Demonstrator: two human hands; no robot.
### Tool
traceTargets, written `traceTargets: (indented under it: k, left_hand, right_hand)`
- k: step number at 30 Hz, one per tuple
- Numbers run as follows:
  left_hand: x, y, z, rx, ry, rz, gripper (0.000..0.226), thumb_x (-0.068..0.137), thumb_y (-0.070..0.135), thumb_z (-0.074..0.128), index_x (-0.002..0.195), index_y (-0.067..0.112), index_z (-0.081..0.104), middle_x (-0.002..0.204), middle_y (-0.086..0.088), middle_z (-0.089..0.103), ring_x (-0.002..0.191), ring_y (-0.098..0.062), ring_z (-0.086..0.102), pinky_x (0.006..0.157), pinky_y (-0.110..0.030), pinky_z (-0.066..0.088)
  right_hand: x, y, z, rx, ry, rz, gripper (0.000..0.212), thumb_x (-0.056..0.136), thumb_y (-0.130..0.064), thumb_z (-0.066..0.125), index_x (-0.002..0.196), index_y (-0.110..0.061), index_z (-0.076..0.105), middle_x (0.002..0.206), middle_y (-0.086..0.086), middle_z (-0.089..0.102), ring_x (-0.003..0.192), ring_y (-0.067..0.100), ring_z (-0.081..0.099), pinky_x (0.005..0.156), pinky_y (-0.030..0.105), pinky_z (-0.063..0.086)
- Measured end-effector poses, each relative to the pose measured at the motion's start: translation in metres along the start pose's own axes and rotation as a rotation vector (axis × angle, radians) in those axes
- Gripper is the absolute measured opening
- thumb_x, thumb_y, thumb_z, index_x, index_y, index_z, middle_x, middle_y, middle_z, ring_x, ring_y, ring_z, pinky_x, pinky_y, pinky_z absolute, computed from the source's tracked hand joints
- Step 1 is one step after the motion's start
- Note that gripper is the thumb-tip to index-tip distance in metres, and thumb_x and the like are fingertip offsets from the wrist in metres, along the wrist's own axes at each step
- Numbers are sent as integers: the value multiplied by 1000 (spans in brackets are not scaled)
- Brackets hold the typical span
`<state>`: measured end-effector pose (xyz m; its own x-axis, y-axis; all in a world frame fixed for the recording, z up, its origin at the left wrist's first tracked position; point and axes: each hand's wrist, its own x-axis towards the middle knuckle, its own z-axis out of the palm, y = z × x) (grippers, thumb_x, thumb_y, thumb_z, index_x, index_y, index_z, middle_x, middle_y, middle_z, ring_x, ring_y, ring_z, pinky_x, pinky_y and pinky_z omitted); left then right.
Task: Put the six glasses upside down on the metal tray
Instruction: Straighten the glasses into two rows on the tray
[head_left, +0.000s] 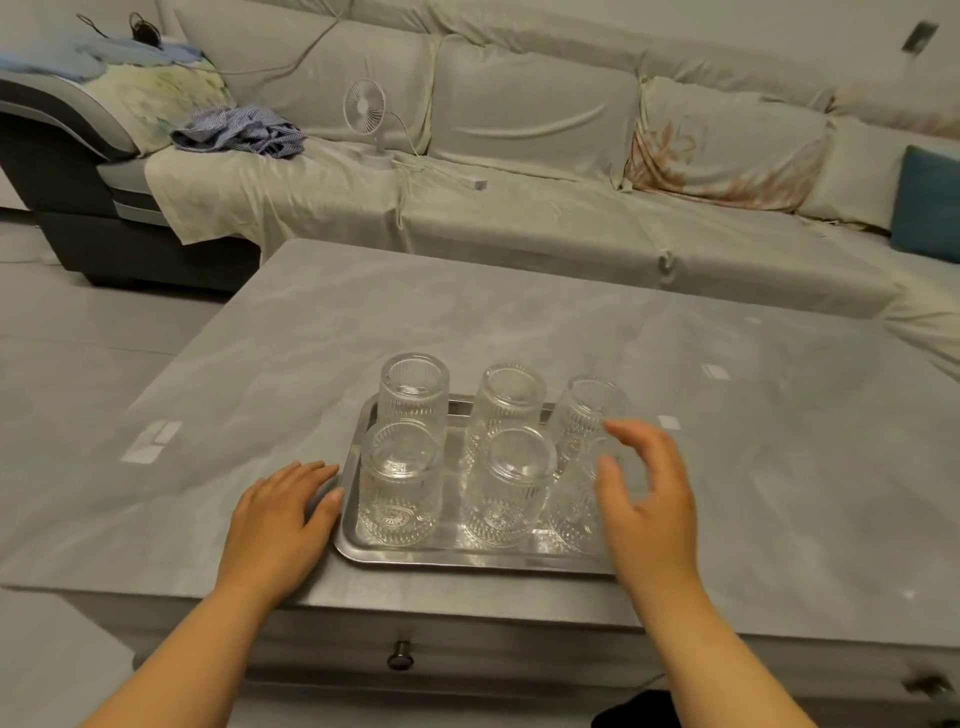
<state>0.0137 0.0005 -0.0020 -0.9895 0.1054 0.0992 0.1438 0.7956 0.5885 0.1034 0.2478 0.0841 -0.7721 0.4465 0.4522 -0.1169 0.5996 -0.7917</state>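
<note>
- A long sofa draped in pale grey-green covers fills the back of the room, with a dark base showing at its left end.
- In front of it stands a grey marbled table, its top glossy, with a drawer knob on the near face.
- The floor to the left is grey tile.
- On the sofa seat lie a crumpled blue striped cloth, a small white fan on a stand, and a teal cushion at the far right.
- No writing or brand mark can be read anywhere.
- The metal tray, rectangular and shiny with a raised rim, sits near the table's front edge.
- Six glasses stand on it mouth down in two rows of three, clear, ribbed, with an embossed pattern near the rims.
- The left hand lies flat and open on the table, fingertips seemingly touching the tray's left rim.
- The right hand is open with fingers spread, close around the front right glass; whether it touches it is unclear.
</note>
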Motion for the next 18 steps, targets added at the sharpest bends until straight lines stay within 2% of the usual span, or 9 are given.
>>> traceTargets:
  k: [2,3,5,7,10,12,15,18]
  left_hand:
    - [-1,0,0,-28,-8,-2,35,89,23,46,123,16,51,135,-9,51,130,-27,38,110,-43,24]
    - [-1,0,-1,-51,-8,-10,35,90,22,45,124,15,50,136,-10,50,129,-27,39,110,-43,25]
    - [0,3,-4,-184,2,-65,37,91,20,41,127,13,45,140,-12,44,131,-28,36,110,-41,23]
    - [2,12,-7,-403,20,-126,39,93,20,35,131,14,38,146,-10,35,135,-24,28,110,-34,18]
    - [8,36,-7,-629,48,-141,41,94,24,31,135,21,31,149,-3,26,136,-17,23,100,-24,16]
    - [15,56,-4,-772,36,-155,43,93,28,31,136,24,28,150,1,25,135,-15,23,99,-26,18]
    - [25,77,0,-957,-30,-196,46,92,28,34,137,25,25,150,0,23,135,-18,24,106,-32,20]
    - [29,81,5,-1034,-121,-217,50,91,25,38,138,26,21,151,-3,23,136,-20,25,109,-37,21]
  right_hand:
    - [-2,35,-15,-45,83,244,29,85,-2,47,107,-19,53,108,-4,55,114,20,45,93,22,33]
    - [-1,52,-21,-97,55,360,31,87,-3,44,116,-12,51,120,6,53,121,24,41,98,30,32]
    - [-2,80,-27,-191,-89,513,37,90,-7,40,127,-7,43,137,14,43,129,27,34,108,36,27]
    - [-6,97,-27,-275,-217,503,42,92,-10,38,133,-8,35,142,13,40,132,27,32,112,38,23]
    - [-10,107,-23,-406,-253,414,46,93,-14,34,138,-13,25,142,4,41,132,23,32,115,37,19]
    - [-11,108,-21,-464,-233,397,44,94,-14,32,137,-14,27,142,5,41,133,23,31,115,37,18]
    - [-12,109,-20,-513,-218,406,41,94,-14,30,134,-14,35,144,9,38,136,24,25,114,36,17]
    - [-11,112,-20,-604,-249,379,40,94,-15,28,134,-15,36,147,2,35,139,21,17,114,34,13]
